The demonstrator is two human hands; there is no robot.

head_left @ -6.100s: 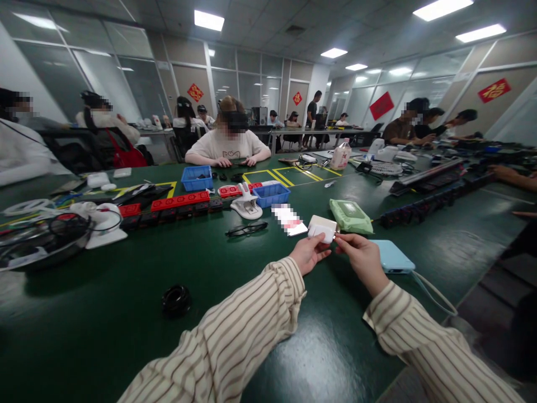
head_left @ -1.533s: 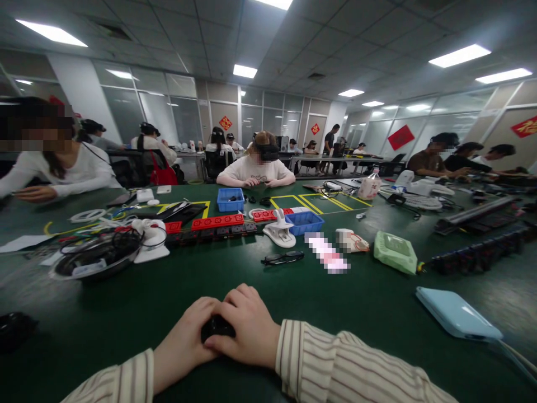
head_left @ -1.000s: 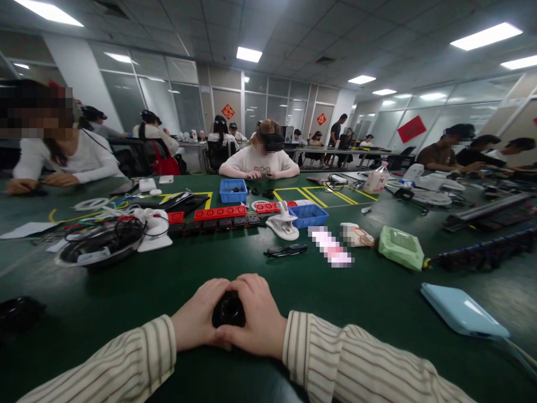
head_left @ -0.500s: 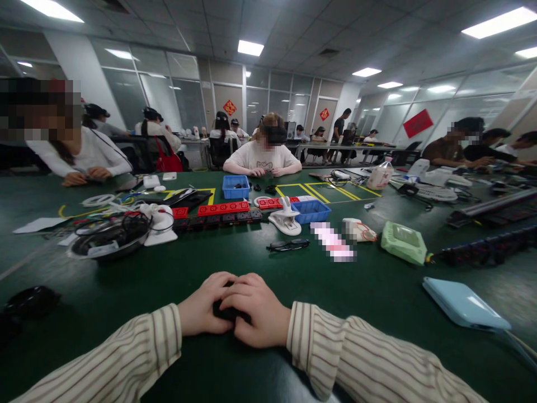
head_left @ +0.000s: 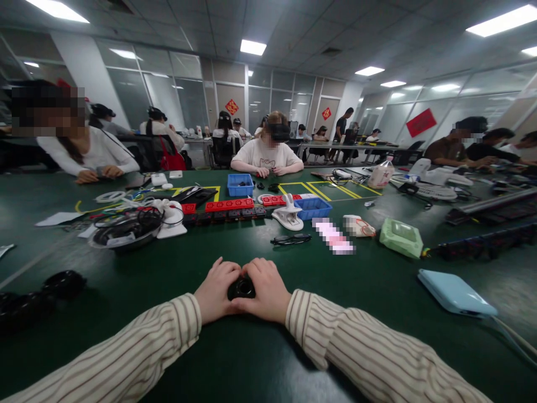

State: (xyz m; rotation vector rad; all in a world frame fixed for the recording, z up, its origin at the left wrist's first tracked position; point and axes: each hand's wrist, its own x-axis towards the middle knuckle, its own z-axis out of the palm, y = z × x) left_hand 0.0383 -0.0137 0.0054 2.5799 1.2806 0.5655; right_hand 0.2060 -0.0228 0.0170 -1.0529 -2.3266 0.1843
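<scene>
Between my two hands, at the near middle of the green table (head_left: 201, 347), is a small black part with a round ring-like opening (head_left: 244, 288). The fingers of my left hand (head_left: 217, 285) curve round its left side. From the right, my right hand (head_left: 267, 290) closes on it, thumb at its near edge and fingertips at its far edge. My thumbs and fingertips almost meet, covering much of the part, so its exact kind cannot be made out. Several glossy black rounded parts (head_left: 62, 284) lie at the left.
Black-framed glasses (head_left: 291, 239) lie ahead, below a white clip stand (head_left: 289, 215). Blue bins (head_left: 312, 209), red and black socket strips (head_left: 229, 206) and a metal bowl with cables (head_left: 123, 232) stand beyond. A green pack (head_left: 401, 238) and light blue box (head_left: 455, 294) are rightward. A person (head_left: 268, 151) sits opposite.
My right hand has drawn back from over the left, uncovering the black part's round opening. Both hands sit slightly farther from me, and the view has shifted a little left.
</scene>
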